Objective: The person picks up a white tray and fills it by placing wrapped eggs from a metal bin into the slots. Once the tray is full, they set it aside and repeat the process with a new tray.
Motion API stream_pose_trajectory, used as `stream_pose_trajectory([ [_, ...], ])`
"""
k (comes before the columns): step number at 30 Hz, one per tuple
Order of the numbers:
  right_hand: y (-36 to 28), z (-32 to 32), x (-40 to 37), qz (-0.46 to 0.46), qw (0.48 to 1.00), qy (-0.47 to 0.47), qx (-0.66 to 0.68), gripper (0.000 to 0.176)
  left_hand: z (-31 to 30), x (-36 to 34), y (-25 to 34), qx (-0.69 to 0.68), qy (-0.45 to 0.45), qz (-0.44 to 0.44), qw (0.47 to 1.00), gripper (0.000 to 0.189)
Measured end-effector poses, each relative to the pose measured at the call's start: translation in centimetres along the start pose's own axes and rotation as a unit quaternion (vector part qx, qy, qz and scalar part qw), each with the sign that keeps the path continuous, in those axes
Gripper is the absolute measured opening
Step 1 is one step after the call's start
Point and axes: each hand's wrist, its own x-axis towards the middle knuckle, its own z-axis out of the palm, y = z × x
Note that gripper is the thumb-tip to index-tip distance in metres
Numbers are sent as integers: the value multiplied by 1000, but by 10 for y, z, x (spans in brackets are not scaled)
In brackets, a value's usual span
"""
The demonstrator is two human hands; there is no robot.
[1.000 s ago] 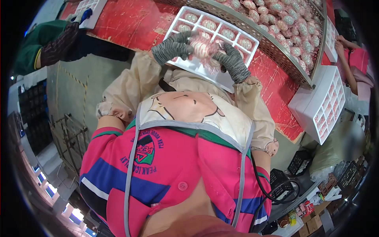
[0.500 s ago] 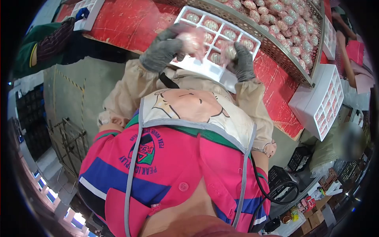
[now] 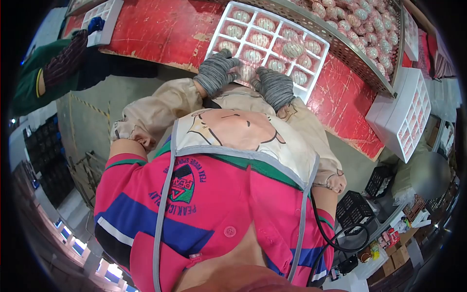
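A white compartment tray [image 3: 217,36] lies in front of me on the red table, most of its cells holding striped balls in clear wrap. My left hand [image 3: 216,73], in a grey knit glove, is at the tray's near edge with fingers bent toward a wrapped ball [image 3: 246,73]. From the other side my right hand [image 3: 276,87], gloved alike, closes its fingertips on the same ball. That ball sits low at the near row, partly covered by the fingers. Another wrapped ball [image 3: 293,48] with loose film rests higher than its neighbours on the tray's right half.
Beyond the tray, a perforated metal bin wall [image 3: 335,41] borders a heap of wrapped balls [image 3: 372,29]. Stacked white trays [image 3: 396,114] stand at the table's right end. At left, a co-worker's gloved hand [image 3: 73,51] is beside another white tray [image 3: 108,24].
Both hands have come down and together at the tray's near edge; before, each held a wrapped ball above the tray. More cells now show balls.
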Motion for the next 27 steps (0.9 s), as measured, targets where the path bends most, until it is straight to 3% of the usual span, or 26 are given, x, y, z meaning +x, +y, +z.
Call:
stream_pose_trajectory([
  [1, -1, 1, 1, 2, 1000, -2, 2, 35, -1, 1, -7, 27, -60, -20, 998, 43],
  [3, -4, 1, 4, -6, 998, -26, -57, 32, 1, 3, -12, 4, -34, 12, 999, 37],
  [9, 7, 27, 17, -80, 990, -1, -118, 26, -2, 17, -3, 120, -126, 27, 984, 26],
  [11, 5, 33, 23, -67, 981, -65, -173, 22, 1, 23, -1, 145, -137, 21, 980, 24],
  [15, 5, 40, 35, -70, 985, -62, -144, 19, 16, 36, 0, 233, -168, 3, 958, 20],
  [16, 25, 72, 54, 12, 960, -207, -186, 20, 12, 37, 4, 232, -173, 0, 957, 20],
  [17, 18, 50, 49, 12, 961, -203, -190, 20, 11, 37, 3, 234, -167, 0, 958, 20],
  [19, -10, -27, 26, 38, 993, -81, -77, 24, 11, 38, 0, 212, -169, 10, 963, 22],
  [21, 17, -60, 16, 64, 995, 77, -12, 42, 13, 41, 0, 236, -186, -10, 954, 24],
  [23, 48, -79, 21, -52, 959, 239, -142, 47, 22, 36, -7, 201, -142, 15, 969, 26],
  [24, 64, -72, 25, -50, 960, 239, -140, 47, 5, 37, 6, 211, -213, -3, 954, 28],
  [26, 84, -62, 36, -38, 972, 100, -207, 49, -9, 35, 16, 206, -209, -8, 956, 29],
  [27, 89, -62, 36, -38, 972, 104, -208, 49, -13, 34, 18, 193, -211, -15, 958, 29],
])
